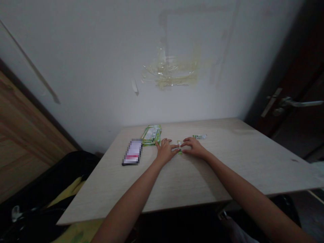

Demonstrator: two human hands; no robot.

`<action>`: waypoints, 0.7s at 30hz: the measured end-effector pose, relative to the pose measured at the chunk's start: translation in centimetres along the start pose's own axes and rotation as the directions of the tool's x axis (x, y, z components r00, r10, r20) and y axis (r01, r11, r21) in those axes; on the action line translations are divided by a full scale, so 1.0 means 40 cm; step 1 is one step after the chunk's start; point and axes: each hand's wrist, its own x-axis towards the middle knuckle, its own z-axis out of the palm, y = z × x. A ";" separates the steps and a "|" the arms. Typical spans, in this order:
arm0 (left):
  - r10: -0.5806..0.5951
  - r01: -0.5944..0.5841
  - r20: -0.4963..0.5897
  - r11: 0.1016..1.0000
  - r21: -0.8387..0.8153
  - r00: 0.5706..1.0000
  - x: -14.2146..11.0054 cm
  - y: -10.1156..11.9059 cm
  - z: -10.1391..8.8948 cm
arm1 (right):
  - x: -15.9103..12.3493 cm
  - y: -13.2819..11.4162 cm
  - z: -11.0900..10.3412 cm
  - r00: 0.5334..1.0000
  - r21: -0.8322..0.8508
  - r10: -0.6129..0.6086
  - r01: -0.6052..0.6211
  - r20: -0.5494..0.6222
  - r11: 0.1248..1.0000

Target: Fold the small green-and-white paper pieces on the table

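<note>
A small green-and-white wrapper strip (180, 152) lies on the table between my hands, partly hidden by fingertips. My left hand (165, 151) has its thumb and forefinger at the strip's left side, seeming to pinch its edge, while its other fingers spread outward. From the other side, my right hand (194, 147) brings its thumb and bent fingers to the strip's right edge. Just behind the right hand is another narrow green-and-white wrapper piece (201, 137). A stack of flat green-and-white packets (152, 134) lies beyond the left hand.
A phone with a lit, blurred screen (133, 152) lies left of the packets on the pale wooden table (111, 199). The wall (101, 84) borders the table's far edge. At right stands a dark door with a metal handle (301, 103). Dark and yellow cloth (68, 190) is at left.
</note>
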 end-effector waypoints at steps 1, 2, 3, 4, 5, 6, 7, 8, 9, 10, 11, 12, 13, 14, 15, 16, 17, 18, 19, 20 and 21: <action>0.001 -0.001 0.000 1.000 0.001 1.000 0.000 0.000 -0.001 | 0.001 0.003 0.001 1.000 0.013 -0.003 0.003 -0.003 1.000; 0.002 -0.002 -0.001 1.000 0.002 1.000 -0.001 0.000 -0.001 | 0.001 0.007 0.002 1.000 0.025 -0.005 0.005 -0.006 1.000; 0.003 -0.003 -0.001 1.000 0.004 1.000 -0.001 0.001 -0.002 | 0.002 0.010 0.004 1.000 0.033 -0.008 0.008 -0.011 0.999; 0.003 -0.003 0.001 1.000 0.005 1.000 -0.001 0.001 -0.002 | 0.002 0.013 0.006 1.000 0.039 -0.011 0.011 -0.020 0.999; 0.003 -0.003 0.005 1.000 0.005 1.000 -0.001 0.001 -0.003 | 0.003 0.016 0.008 0.999 0.042 -0.012 0.013 -0.030 0.999; 0.001 -0.001 0.009 1.000 0.002 1.000 0.000 0.001 -0.003 | 0.004 0.018 0.010 0.999 0.043 -0.012 0.014 -0.039 0.999; 0.000 0.000 0.014 1.000 -0.003 1.000 0.000 0.001 -0.002 | 0.005 0.020 0.013 0.999 0.041 -0.010 0.012 -0.046 0.999; -0.002 0.002 0.017 1.000 -0.010 1.000 0.001 0.001 -0.002 | 0.006 0.021 0.016 0.999 0.037 -0.005 0.007 -0.051 0.999; -0.005 0.005 0.018 1.000 -0.017 1.000 0.002 0.000 -0.001 | 0.007 0.021 0.018 0.998 0.031 0.002 0.000 -0.056 1.000; -0.009 0.009 0.015 1.000 -0.022 1.000 0.003 0.000 0.000 | 0.008 0.021 0.020 0.998 0.024 0.009 -0.008 -0.059 1.000; -0.013 0.014 0.011 1.000 -0.025 1.000 0.004 -0.001 0.001 | 0.009 0.020 0.021 0.998 0.015 0.017 -0.016 -0.063 1.000; -0.017 0.017 0.008 0.999 -0.027 1.000 0.005 -0.001 0.001 | 0.010 0.017 0.022 0.997 0.004 0.026 -0.026 -0.066 1.000; -0.020 0.020 0.007 0.999 -0.029 1.000 0.005 -0.001 0.002 | 0.011 0.014 0.022 0.997 -0.010 0.038 -0.039 -0.069 0.999; -0.022 0.022 0.007 0.999 -0.030 1.000 0.006 -0.001 0.002 | 0.013 0.010 0.022 0.996 -0.027 0.052 -0.054 -0.072 0.998; -0.023 0.023 0.009 0.999 -0.032 1.000 0.006 -0.002 0.002 | 0.014 0.005 0.021 0.995 -0.045 0.067 -0.071 -0.073 0.997; -0.022 0.022 0.010 0.999 -0.035 1.000 0.007 -0.002 0.002 | 0.016 0.000 0.020 0.993 -0.065 0.085 -0.090 -0.078 0.994; -0.020 0.020 0.009 0.999 -0.037 1.000 0.007 -0.002 0.002 | 0.018 -0.005 0.019 0.991 -0.084 0.102 -0.109 -0.084 0.991; -0.018 0.019 0.007 0.999 -0.039 1.000 0.007 -0.003 0.002 | 0.021 -0.010 0.018 0.989 -0.103 0.114 -0.124 -0.095 0.987; -0.018 0.018 0.004 0.999 -0.041 1.000 0.007 -0.003 0.002 | 0.023 -0.014 0.017 0.987 -0.120 0.128 -0.139 -0.096 0.983; -0.018 0.018 0.005 0.999 -0.041 1.000 0.007 -0.003 0.002 | 0.026 -0.018 0.017 0.985 -0.136 0.140 -0.153 -0.099 0.979; -0.019 0.019 0.005 0.999 -0.041 1.000 0.007 -0.004 0.002 | 0.029 -0.021 0.016 0.984 -0.150 0.151 -0.164 -0.099 0.975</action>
